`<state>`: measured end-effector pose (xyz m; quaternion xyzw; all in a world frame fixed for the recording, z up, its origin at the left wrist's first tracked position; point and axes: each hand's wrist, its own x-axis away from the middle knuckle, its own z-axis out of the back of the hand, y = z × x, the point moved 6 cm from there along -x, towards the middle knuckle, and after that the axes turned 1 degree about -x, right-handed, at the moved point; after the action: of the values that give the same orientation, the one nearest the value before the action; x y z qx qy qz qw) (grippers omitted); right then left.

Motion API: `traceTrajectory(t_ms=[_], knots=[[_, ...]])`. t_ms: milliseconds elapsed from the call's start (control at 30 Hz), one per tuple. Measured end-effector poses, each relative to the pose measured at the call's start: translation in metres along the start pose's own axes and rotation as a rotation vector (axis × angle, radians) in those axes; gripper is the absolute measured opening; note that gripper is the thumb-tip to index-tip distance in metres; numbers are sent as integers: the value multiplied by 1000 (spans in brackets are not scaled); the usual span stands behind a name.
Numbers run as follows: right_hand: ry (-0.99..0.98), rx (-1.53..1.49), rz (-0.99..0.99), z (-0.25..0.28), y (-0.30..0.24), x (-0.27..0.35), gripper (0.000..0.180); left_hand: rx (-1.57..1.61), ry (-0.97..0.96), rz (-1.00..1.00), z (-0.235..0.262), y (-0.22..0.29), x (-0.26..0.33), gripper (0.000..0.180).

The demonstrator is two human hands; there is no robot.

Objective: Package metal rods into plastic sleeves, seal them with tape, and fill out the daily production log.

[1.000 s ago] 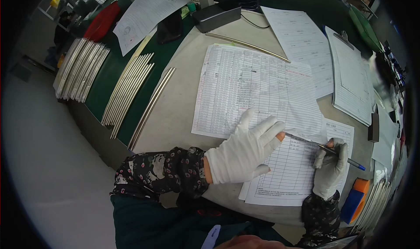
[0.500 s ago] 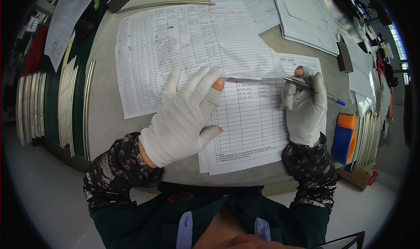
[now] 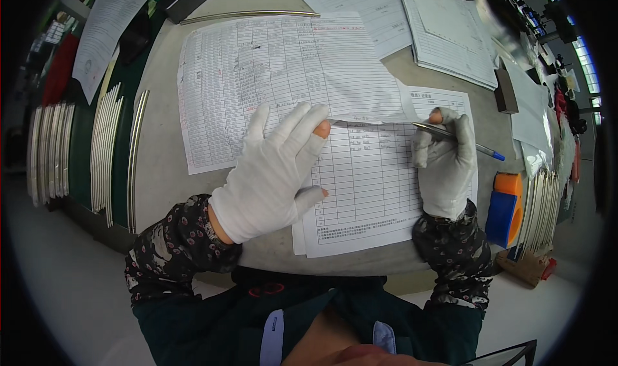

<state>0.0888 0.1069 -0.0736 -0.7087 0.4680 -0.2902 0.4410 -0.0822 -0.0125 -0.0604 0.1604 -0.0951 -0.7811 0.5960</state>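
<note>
My left hand (image 3: 267, 173), in a white glove with bare fingertips showing, lies flat with its fingers stretched across a filled-in chart sheet (image 3: 222, 83) and a printed form (image 3: 367, 199). The chart's lower edge is folded over and overlaps the top of the form. My right hand (image 3: 445, 166), gloved the same way, is closed round a silver pen with a blue end (image 3: 487, 152). It rests at the right side of the form, the pen's tip pointing left near the folded edge. Handwritten entries stand in the form's upper rows.
Bundles of thin metal rods (image 3: 106, 150) line the left side, and more rods (image 3: 539, 205) stand at the right. A blue and orange tape dispenser (image 3: 504, 211) sits right of my hand. Stacked papers (image 3: 444, 31) and a dark block (image 3: 506, 92) lie at the back right.
The pen in my right hand has shifted slightly left and lower against the form. My left hand stays on the papers; the whole view has moved a little.
</note>
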Motion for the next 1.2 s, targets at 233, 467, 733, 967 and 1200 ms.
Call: traceTrajectory(t_ms=[233,467,733,967,1200], knots=[[39,84,-10,-2,1,0,39,-10,0,19,1,0,-1,77],[-14,77,40,6,2,3,37,46,74,9,0,3,1,71],[35,114,36,7,4,1,37,38,68,1,0,1,-1,72],[39,147,10,-3,1,2,33,31,40,3,0,1,-1,71],[44,152,5,0,1,3,33,40,43,1,0,2,0,73]])
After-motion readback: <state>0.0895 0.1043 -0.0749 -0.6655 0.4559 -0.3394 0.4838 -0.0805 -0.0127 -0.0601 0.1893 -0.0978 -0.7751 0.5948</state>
